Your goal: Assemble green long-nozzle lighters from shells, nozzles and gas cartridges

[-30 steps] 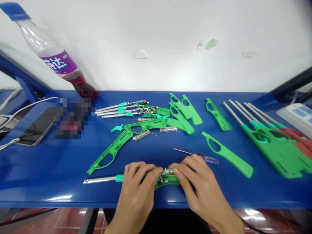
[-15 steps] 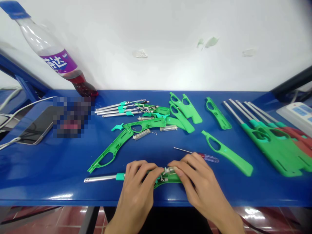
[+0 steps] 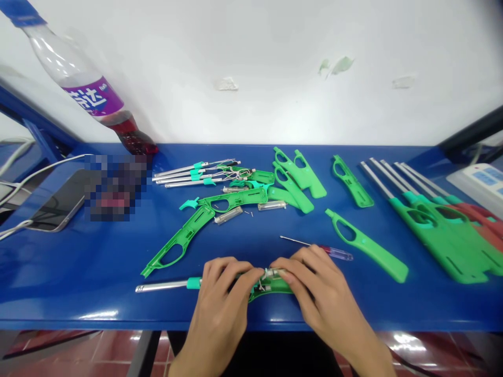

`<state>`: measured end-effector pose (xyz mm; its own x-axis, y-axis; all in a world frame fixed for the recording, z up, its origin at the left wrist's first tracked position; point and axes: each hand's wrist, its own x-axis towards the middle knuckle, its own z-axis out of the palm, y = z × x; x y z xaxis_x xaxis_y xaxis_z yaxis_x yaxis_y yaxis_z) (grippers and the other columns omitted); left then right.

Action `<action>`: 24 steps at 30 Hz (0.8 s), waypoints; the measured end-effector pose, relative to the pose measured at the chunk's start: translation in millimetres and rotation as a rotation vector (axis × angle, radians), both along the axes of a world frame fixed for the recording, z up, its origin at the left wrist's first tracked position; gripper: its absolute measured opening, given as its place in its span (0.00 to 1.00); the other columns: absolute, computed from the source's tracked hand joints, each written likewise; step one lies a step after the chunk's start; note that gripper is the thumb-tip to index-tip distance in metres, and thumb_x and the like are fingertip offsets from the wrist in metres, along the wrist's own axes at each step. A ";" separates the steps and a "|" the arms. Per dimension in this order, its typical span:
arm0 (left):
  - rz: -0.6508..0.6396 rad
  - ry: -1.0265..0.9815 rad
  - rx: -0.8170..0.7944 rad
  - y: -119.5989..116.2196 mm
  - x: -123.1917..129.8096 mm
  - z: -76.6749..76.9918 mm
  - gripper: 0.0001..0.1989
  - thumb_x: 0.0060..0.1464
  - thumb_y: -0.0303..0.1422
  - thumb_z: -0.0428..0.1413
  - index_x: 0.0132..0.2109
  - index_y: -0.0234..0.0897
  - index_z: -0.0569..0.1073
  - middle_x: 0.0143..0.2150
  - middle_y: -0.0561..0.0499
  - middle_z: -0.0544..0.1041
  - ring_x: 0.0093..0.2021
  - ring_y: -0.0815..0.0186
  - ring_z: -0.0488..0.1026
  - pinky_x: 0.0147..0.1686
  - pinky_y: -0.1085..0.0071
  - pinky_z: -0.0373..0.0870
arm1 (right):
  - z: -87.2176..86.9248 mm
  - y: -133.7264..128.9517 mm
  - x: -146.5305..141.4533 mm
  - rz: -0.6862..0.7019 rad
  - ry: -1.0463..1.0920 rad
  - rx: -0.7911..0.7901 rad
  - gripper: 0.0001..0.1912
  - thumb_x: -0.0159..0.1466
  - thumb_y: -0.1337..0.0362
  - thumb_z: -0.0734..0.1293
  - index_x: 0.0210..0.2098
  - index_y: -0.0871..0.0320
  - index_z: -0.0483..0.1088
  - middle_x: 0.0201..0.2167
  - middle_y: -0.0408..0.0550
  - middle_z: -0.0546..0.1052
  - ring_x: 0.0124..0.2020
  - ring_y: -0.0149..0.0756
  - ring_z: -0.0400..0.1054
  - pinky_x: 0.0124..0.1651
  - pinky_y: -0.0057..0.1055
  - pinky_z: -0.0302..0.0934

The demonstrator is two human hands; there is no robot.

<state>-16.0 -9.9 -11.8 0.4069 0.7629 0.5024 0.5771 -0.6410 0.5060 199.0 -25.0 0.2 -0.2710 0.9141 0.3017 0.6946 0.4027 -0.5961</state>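
An opened long-nosed lighter (image 3: 280, 286) lies near the table's front edge, its metal tube pointing left and its green half-shell facing up. My left hand (image 3: 225, 303) is closed around the middle of it, covering the trigger area. With thumb and fingers, my right hand (image 3: 320, 293) pinches a clear fuel tank (image 3: 272, 273) at the handle's upper edge. A white wire shows between the two hands. Just beyond my right hand rests a screwdriver (image 3: 334, 253) with a clear purple-red handle.
Green half-shells (image 3: 176, 243), loose metal tubes (image 3: 184, 180) with wires and other clear tanks (image 3: 272, 206) lie behind my hands. Assembled lighters (image 3: 444, 235) are piled at the right. A soda bottle (image 3: 94, 99) and a phone (image 3: 63, 201) with cables are at the left.
Both hands stay almost in place on the lighter. The clear tank looks slightly tilted or lowered at the handle's edge. Nothing else on the table has moved.
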 end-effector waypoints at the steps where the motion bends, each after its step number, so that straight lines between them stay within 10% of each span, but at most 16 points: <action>1: 0.000 -0.001 0.000 0.1 -0.1 0.3 0.17 0.66 0.13 0.55 0.54 0.34 0.76 0.48 0.47 0.77 0.49 0.61 0.67 0.51 0.60 0.66 | 0.1 -0.3 0.4 0.002 0.000 0.003 0.10 0.77 0.70 0.62 0.53 0.53 0.72 0.40 0.45 0.75 0.40 0.38 0.65 0.51 0.41 0.59; 24: 0.101 0.049 0.024 0.1 3.0 3.4 0.12 0.71 0.20 0.55 0.55 0.39 0.76 0.46 0.49 0.81 0.47 0.60 0.69 0.51 0.57 0.64 | 2.3 -0.3 0.7 -0.012 0.023 0.080 0.11 0.76 0.69 0.65 0.56 0.51 0.74 0.42 0.45 0.77 0.42 0.36 0.69 0.49 0.38 0.64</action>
